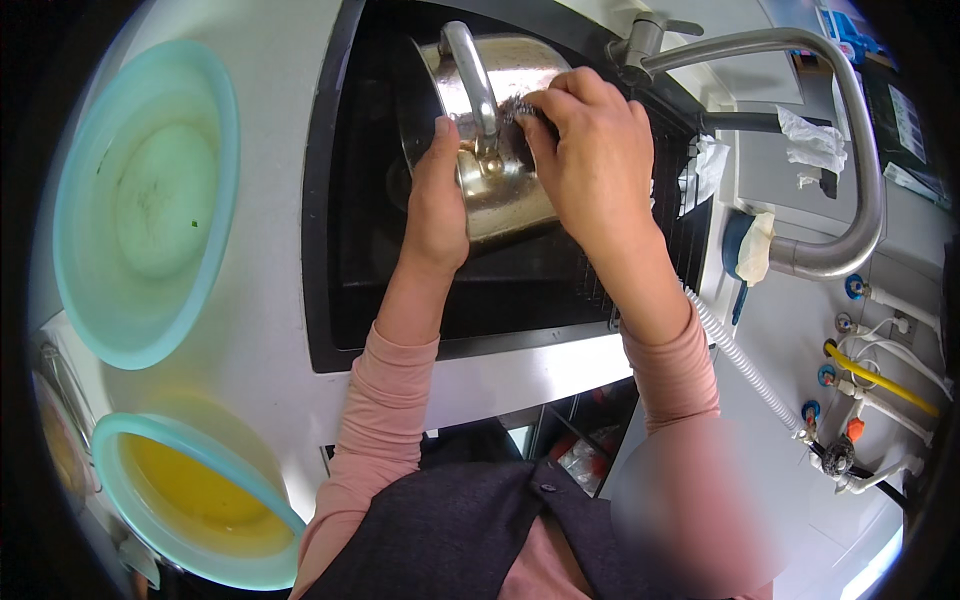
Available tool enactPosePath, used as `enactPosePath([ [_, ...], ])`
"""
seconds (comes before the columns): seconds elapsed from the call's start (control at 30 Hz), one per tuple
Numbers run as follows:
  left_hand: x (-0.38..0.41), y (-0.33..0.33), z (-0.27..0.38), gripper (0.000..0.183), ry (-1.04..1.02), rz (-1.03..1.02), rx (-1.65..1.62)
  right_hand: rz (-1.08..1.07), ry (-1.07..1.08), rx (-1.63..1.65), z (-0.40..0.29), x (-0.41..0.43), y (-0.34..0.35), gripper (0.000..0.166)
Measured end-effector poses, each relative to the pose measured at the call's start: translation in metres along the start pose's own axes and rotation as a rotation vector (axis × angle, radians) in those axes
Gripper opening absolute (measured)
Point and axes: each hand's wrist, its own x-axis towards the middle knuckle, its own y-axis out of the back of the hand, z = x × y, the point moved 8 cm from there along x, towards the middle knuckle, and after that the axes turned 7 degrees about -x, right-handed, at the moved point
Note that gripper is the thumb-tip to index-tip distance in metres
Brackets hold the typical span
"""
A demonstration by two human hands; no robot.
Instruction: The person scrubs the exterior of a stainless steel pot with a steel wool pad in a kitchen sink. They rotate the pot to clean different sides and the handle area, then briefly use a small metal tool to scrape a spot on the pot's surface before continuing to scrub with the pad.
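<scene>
A stained stainless steel pot (pixel 502 202) is tilted on its side over the dark sink (pixel 517 300), its metal loop handle (pixel 472 75) facing up. My left hand (pixel 439 199) grips the pot's rim, thumb on the outside near the handle. In the fingers of my right hand (pixel 589 142) is a steel wool scrubber (pixel 517 110), pressed against the pot's outer wall beside the foot of the handle. Brownish marks show on the metal there. The pot's inside and underside are mostly hidden.
A pale green basin (pixel 169 202) with small specks and another basin (pixel 206 499) holding yellow liquid stand on the left counter. The faucet (pixel 802 45) arches at the right, near a wire rack (pixel 671 195) and a ribbed white hose (pixel 742 360).
</scene>
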Motion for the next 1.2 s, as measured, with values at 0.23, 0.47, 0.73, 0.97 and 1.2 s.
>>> enactPosePath([
  [0.23, 0.001, 0.003, -0.002, 0.048, -0.013, 0.017, 0.023, -0.12, 0.06, 0.056, -0.001, -0.024, 0.007, 0.015],
  [0.47, 0.004, 0.003, 0.003, 0.05, -0.024, -0.015, 0.14, -0.222, 0.36, 0.26, -0.016, 0.027, -0.002, 0.013],
  [0.73, -0.002, -0.003, 0.019, 0.04, -0.099, -0.052, 0.247, -0.306, 0.508, 0.385, -0.032, 0.054, -0.026, 0.016],
  [0.97, 0.001, -0.006, 0.027, 0.039, -0.14, -0.011, 0.722, -0.27, 0.319, 0.398, -0.012, 0.081, -0.042, 0.018],
  [1.2, 0.002, 0.001, 0.033, 0.035, -0.206, 0.003, 0.651, -0.41, 0.478, 0.452, -0.028, 0.059, -0.032, 0.015],
])
